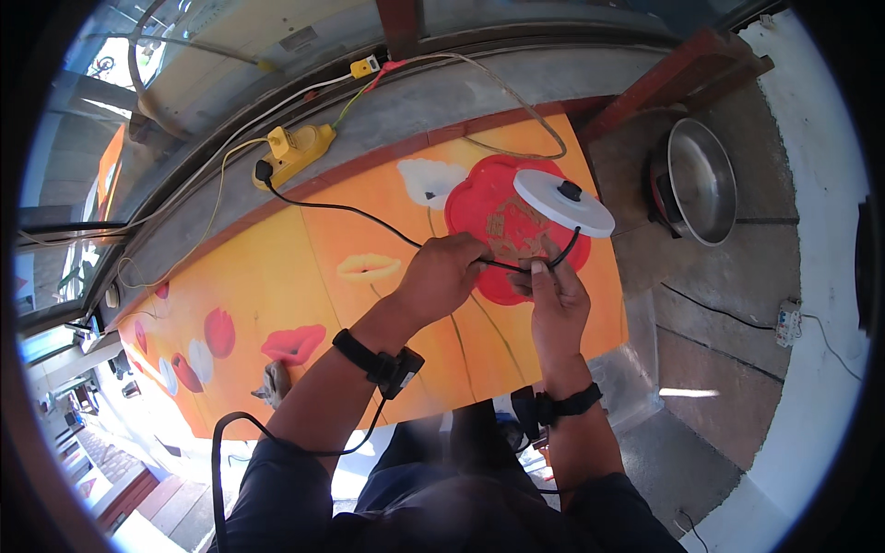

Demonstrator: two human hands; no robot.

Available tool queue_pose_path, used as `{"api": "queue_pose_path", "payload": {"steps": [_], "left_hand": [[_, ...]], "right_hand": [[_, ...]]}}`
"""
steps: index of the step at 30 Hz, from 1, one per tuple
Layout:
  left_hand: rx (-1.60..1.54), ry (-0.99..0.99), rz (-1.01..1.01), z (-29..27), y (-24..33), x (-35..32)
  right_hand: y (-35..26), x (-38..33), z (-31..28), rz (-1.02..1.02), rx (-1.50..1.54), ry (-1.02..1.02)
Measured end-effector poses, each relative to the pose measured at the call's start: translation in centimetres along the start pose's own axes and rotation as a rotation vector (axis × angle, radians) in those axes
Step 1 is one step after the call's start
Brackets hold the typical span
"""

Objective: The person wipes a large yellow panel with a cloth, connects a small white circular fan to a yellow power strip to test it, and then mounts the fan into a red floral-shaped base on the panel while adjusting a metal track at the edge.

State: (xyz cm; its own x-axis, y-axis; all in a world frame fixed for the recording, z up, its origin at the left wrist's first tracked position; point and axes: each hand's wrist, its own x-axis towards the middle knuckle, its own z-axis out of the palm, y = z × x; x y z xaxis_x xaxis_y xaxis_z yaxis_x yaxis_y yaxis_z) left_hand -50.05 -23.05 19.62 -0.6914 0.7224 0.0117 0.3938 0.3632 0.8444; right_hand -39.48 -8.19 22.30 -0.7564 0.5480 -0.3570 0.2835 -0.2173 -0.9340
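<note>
Black cord (369,217), orange poppy-patterned tabletop (277,286)

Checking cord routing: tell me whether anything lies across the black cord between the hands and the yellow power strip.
Nothing visible does. The black cord runs bare over the flowered tablecloth from the left hand and right hand to the yellow power strip.

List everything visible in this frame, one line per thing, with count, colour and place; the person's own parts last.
black cord: 1, black, runs from the power strip across the cloth to both hands
kettle base: 1, white disc with a black centre, above the cloth's far right part
power strip: 1, yellow, on the ledge
floral cloth: 1, orange with red and white flowers, over the table
metal pot: 1, silver, floor at right
left hand: 1, gripping the cord
right hand: 1, pinching the cord
</note>
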Motion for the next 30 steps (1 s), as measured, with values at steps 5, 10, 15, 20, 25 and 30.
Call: {"api": "queue_pose_path", "payload": {"steps": [5, 10, 15, 20, 25, 30], "left_hand": [[0.032, -0.055, -0.004, 0.8, -1.2, -1.7], [0.227, -0.097, -0.017, 1.7, -3.5, -2.3], [0.409, -0.249, -0.124, 3.1, -4.8, -4.2], [0.513, -0.311, -0.160, 2.8, -5.6, -5.3], [0.569, -0.348, -0.218, 2.5, -5.8, -5.4], [0.518, -0.239, -0.198, 1.4, -5.0, -4.5]], "right_hand": [[2.2, -0.8, -0.1, 0.028, 0.105, 0.013], [5.5, 0.9, -0.1, 0.139, 0.145, -0.020], [8.7, -0.2, -1.1, 0.417, 0.096, -0.017], [10.4, 1.8, -5.4, 0.456, -0.330, -0.009], [7.5, 6.8, -4.0, -0.517, -1.126, -0.096], [7.3, 11.0, -3.1, -0.690, -1.226, -0.396]]}}
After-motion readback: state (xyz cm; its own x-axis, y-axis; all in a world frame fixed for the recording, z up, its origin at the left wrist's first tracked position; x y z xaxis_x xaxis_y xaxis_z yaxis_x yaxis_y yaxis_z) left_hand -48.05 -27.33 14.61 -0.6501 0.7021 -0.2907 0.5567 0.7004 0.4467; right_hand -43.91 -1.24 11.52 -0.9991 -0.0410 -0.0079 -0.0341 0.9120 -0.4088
